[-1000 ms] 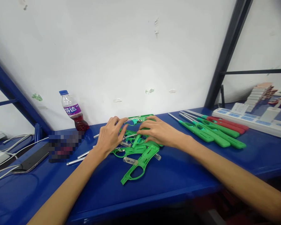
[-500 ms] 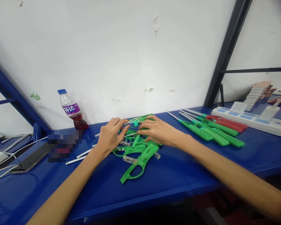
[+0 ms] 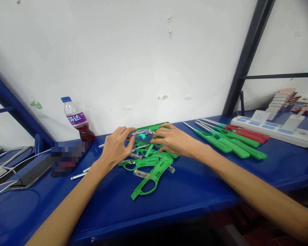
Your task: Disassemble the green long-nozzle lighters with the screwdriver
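Thin white wires [image 3: 145, 131] stretch between my two hands over a teal trigger piece [image 3: 142, 136]. My left hand [image 3: 116, 146] has its thumb and forefinger curled round the left end of these wires. Curled over the back green lighter casing half [image 3: 155, 127] is my right hand [image 3: 173, 140], whose fingertips partly hide the wires' other end. Several green lighter casing halves [image 3: 156, 172] lie in a pile below my hands, open side up. Among them are clear fuel tanks [image 3: 141, 174]. Metal tubes [image 3: 78, 176] stick out beside my left wrist.
Several green lighters [image 3: 231, 147] and red lighters [image 3: 251, 135] lie on the right, near a white power strip [image 3: 277, 131]. On the left stand a bottle [image 3: 78, 119] of dark red drink and a black phone [image 3: 33, 172] with cables. A white wall [image 3: 149, 68] borders the blue table [image 3: 195, 191].
My left hand has shifted slightly left, and the white wires now show stretched out between my hands. My right hand stays nearly in place.
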{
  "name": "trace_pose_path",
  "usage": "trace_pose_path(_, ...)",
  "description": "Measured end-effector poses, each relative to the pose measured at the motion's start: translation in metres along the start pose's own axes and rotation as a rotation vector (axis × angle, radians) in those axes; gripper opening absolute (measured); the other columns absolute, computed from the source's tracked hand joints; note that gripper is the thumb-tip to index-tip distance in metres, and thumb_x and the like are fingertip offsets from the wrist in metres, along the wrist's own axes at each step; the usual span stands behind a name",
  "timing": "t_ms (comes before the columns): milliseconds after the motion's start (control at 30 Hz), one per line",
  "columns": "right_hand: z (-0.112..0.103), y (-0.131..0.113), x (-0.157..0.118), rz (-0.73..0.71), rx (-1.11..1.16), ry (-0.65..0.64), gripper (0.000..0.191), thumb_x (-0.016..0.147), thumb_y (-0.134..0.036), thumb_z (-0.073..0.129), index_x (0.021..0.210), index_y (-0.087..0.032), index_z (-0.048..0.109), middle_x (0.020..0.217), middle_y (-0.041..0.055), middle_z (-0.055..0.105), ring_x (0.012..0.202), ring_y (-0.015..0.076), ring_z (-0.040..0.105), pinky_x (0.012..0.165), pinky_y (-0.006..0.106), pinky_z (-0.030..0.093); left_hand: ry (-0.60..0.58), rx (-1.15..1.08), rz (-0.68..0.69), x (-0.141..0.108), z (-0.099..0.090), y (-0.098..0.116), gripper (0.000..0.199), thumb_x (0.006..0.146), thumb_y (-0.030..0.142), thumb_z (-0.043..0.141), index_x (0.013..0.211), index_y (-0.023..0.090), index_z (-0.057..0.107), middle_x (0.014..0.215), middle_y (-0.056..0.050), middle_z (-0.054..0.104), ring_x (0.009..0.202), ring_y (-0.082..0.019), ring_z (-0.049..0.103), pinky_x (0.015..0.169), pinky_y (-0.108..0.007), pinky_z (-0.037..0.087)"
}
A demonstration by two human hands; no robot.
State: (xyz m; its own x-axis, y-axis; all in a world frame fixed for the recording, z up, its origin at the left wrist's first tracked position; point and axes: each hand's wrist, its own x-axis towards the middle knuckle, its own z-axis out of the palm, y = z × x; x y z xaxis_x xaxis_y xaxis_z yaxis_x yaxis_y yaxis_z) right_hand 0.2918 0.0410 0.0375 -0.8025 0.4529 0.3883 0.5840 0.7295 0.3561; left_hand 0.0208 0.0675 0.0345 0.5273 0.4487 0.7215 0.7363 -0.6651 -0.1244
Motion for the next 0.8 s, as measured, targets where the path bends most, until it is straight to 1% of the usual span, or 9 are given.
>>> trace_pose_path(100,-0.001,0.001,-0.001,0.007,-0.002,-0.009,0.04,0.091,-0.028,0.075,0.13,-0.021,0.068,0.128,0.0087,0.072,0.119,0.0269,0.062,0.109,0.046,0.037,-0.04,-0.017,-0.008,0.0,-0.001,0.003,0.025,0.1,0.032,0.051,0.122,0.021,0.06,0.089,-0.001,0.065,0.086,-0.019,0.063,0.067,-0.03,0.043)
trace_pose_path(167,-0.001,0.001,-0.001,0.015,-0.002,-0.019,0.039,0.092,-0.028,0.074,0.13,-0.021,0.067,0.128,0.0086,0.071,0.12,0.0269,0.061,0.109,0.046,0.037,-0.071,-0.022,-0.01,0.0,0.0,0.004,0.025,0.102,0.038,0.049,0.118,0.023,0.061,0.09,-0.001,0.066,0.087,-0.02,0.062,0.066,-0.03,0.043)
trace_pose_path(267,-0.002,0.001,-0.001,0.03,0.008,-0.032,0.039,0.092,-0.028,0.074,0.129,-0.02,0.068,0.128,0.0086,0.071,0.122,0.0269,0.061,0.11,0.046,0.036,-0.086,-0.019,-0.039,0.002,0.001,0.004,0.03,0.108,0.04,0.038,0.109,0.024,0.062,0.095,-0.003,0.068,0.091,-0.02,0.063,0.067,-0.03,0.042)
trace_pose_path(367,-0.002,0.002,-0.001,0.047,0.023,-0.033,0.038,0.092,-0.028,0.074,0.129,-0.019,0.068,0.128,0.0093,0.071,0.122,0.0268,0.061,0.111,0.046,0.035,-0.06,-0.006,-0.119,0.003,0.001,0.001,0.034,0.11,0.038,0.03,0.107,0.023,0.06,0.101,-0.005,0.069,0.095,-0.02,0.064,0.072,-0.031,0.044)
trace_pose_path(433,-0.002,0.005,-0.003,0.073,0.023,-0.023,0.037,0.093,-0.028,0.073,0.129,-0.019,0.068,0.126,0.0102,0.071,0.122,0.0272,0.061,0.11,0.047,0.035,-0.051,0.015,-0.182,0.004,-0.001,-0.003,0.034,0.11,0.038,0.028,0.106,0.023,0.058,0.1,-0.005,0.07,0.094,-0.02,0.064,0.073,-0.032,0.044)
trace_pose_path(500,-0.002,0.009,-0.005,0.128,0.011,-0.01,0.037,0.093,-0.027,0.072,0.129,-0.02,0.068,0.125,0.0112,0.072,0.121,0.0282,0.062,0.11,0.048,0.035,-0.078,0.044,-0.236,0.004,-0.002,-0.008,0.032,0.109,0.038,0.029,0.105,0.023,0.058,0.096,-0.005,0.07,0.09,-0.022,0.064,0.07,-0.033,0.043)
trace_pose_path(633,-0.004,0.021,-0.01,0.237,-0.002,0.013,0.037,0.09,-0.022,0.073,0.127,-0.017,0.07,0.124,0.0141,0.072,0.12,0.0321,0.063,0.108,0.051,0.038,-0.229,0.096,-0.321,0.002,0.002,-0.023,0.029,0.108,0.037,0.037,0.104,0.022,0.062,0.09,-0.005,0.069,0.081,-0.021,0.064,0.064,-0.032,0.045)
trace_pose_path(700,-0.005,0.024,-0.012,0.257,0.008,0.027,0.038,0.089,-0.021,0.075,0.126,-0.016,0.07,0.125,0.0158,0.072,0.121,0.0341,0.063,0.108,0.052,0.039,-0.329,0.107,-0.356,-0.001,0.006,-0.031,0.025,0.106,0.038,0.047,0.108,0.019,0.064,0.093,-0.004,0.068,0.08,-0.018,0.065,0.069,-0.033,0.052)
trace_pose_path(800,-0.007,0.023,-0.011,0.259,0.042,0.039,0.039,0.09,-0.023,0.075,0.128,-0.017,0.069,0.127,0.0146,0.071,0.122,0.0335,0.062,0.109,0.052,0.039,-0.471,0.084,-0.367,-0.006,0.013,-0.043,0.031,0.099,0.041,0.062,0.117,0.016,0.064,0.108,-0.006,0.068,0.091,-0.018,0.068,0.08,-0.038,0.059)
